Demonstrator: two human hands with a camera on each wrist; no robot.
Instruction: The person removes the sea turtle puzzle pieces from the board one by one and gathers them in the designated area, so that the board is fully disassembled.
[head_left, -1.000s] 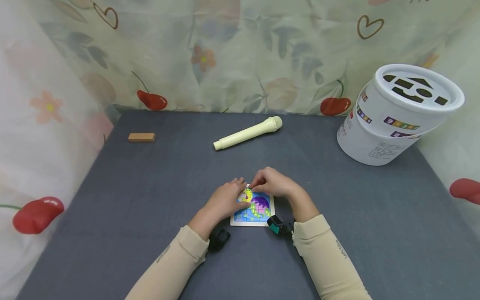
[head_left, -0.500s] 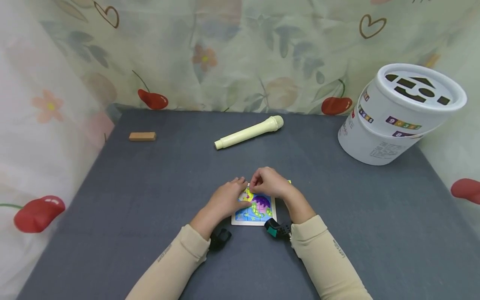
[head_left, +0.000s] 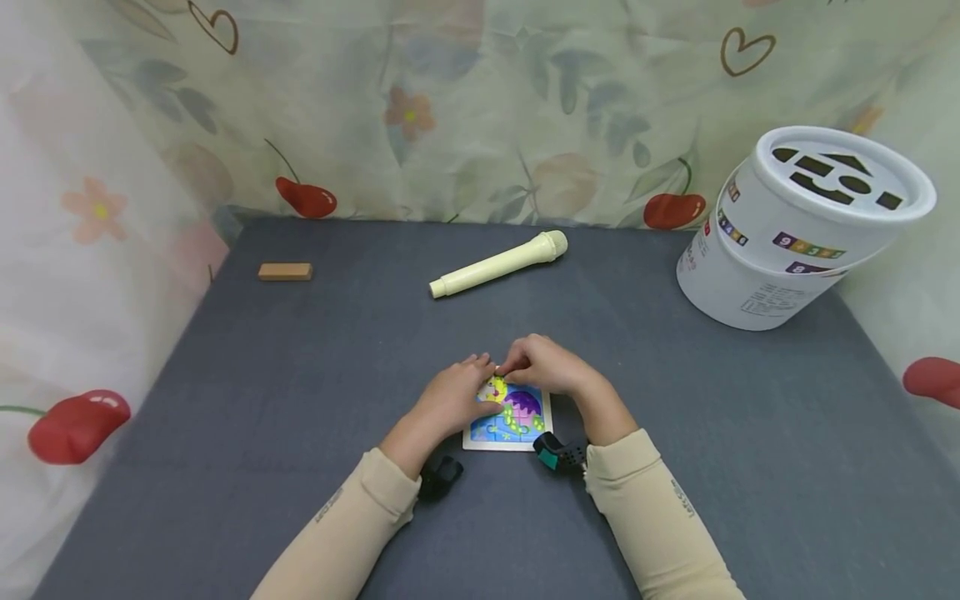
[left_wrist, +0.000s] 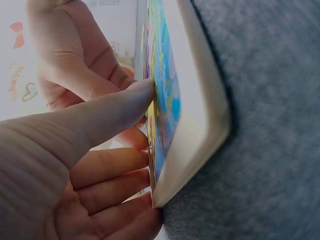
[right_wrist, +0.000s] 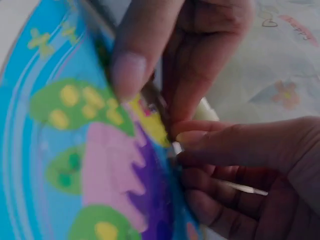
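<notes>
On the dark table lies a small framed jigsaw puzzle (head_left: 517, 415), with yellow, purple, green and blue showing in its picture. My left hand (head_left: 448, 396) rests over its left side. In the left wrist view the left thumb (left_wrist: 117, 106) presses on the picture, and the fairly straight fingers touch the face near the frame's edge. At the puzzle's top edge my right hand (head_left: 551, 365) has curled fingers, thumb and index finger pinching what seems to be a puzzle piece (right_wrist: 177, 148). Only a sliver of it shows; the fingers hide the rest.
A cream toy microphone (head_left: 498, 265) lies beyond the hands. To the far left is a small wooden block (head_left: 285, 272). A tall white bucket (head_left: 765, 283) with a shape-sorter lid stands at the back right. Patterned curtains (head_left: 465, 108) border the table.
My right hand drew back slightly half a second ago and has come forward again at the top edge. A bit of yellow then visible behind its wrist is now hidden. My left hand stays put.
</notes>
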